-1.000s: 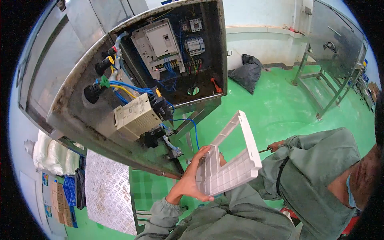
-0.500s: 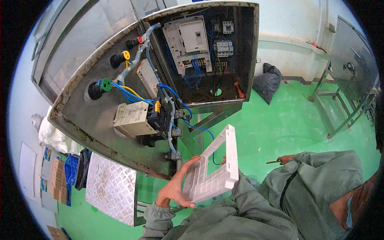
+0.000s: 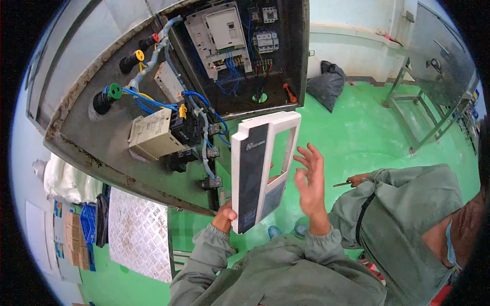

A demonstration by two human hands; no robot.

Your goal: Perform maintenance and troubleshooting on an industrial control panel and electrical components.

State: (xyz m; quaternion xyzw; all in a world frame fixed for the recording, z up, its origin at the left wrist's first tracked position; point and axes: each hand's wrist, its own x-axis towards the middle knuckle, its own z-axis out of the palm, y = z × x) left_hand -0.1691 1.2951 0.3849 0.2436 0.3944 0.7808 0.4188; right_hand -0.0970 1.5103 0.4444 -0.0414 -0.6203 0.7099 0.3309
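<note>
I had the left hand (image 3: 224, 217) gripping the white cover (image 3: 264, 178) at its near-left corner, right hand (image 3: 310, 183) spread wide just right of it. Long axis ran near-far, far end leaning slightly right, front face toward my camera. Dark strip (image 3: 249, 178) down its left, rectangular cutout far-right. Cover was near side of the open cabinet (image 3: 300, 61).

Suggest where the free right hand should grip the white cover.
Probably the slim right rail of the white cover, approached from the right, where the open right hand is. The cutout beside that rail should let fingertips wrap through; the left hand occupies the lower left edge.
</note>
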